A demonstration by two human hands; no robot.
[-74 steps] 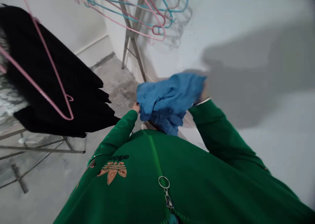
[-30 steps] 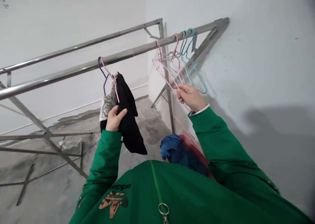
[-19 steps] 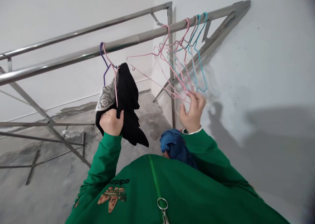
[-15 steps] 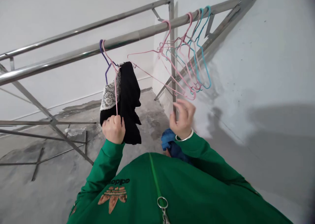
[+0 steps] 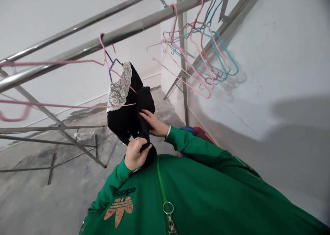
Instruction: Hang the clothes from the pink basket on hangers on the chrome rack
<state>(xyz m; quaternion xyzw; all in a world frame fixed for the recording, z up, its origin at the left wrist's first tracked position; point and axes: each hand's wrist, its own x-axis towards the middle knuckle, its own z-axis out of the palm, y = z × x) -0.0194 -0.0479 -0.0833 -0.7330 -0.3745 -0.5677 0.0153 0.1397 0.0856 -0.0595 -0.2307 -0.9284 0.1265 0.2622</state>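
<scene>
A black garment with a white lace yoke (image 5: 120,90) hangs on a purple hanger (image 5: 111,71) from the metal rail. In front of it is a second piece of black clothing (image 5: 146,99), with one end of a pink hanger (image 5: 104,57) tucked into it; the hanger's other end points left. My left hand (image 5: 136,153) is closed around the lower part of this black clothing, close to my jacket. My right hand (image 5: 156,124) lies against its right side, fingers stretched over the cloth; its thumb is partly hidden.
The metal rail (image 5: 139,24) runs across, with several pink and blue hangers (image 5: 193,56) on its right part near the white wall (image 5: 288,63). Crossed metal legs (image 5: 77,142) stand at the left. Blue and red things (image 5: 202,131) lie low behind my right sleeve.
The pink hanger has swung so its end points left. My left hand has moved right and down, now gripping black cloth; my right hand has come left from the other hangers onto it.
</scene>
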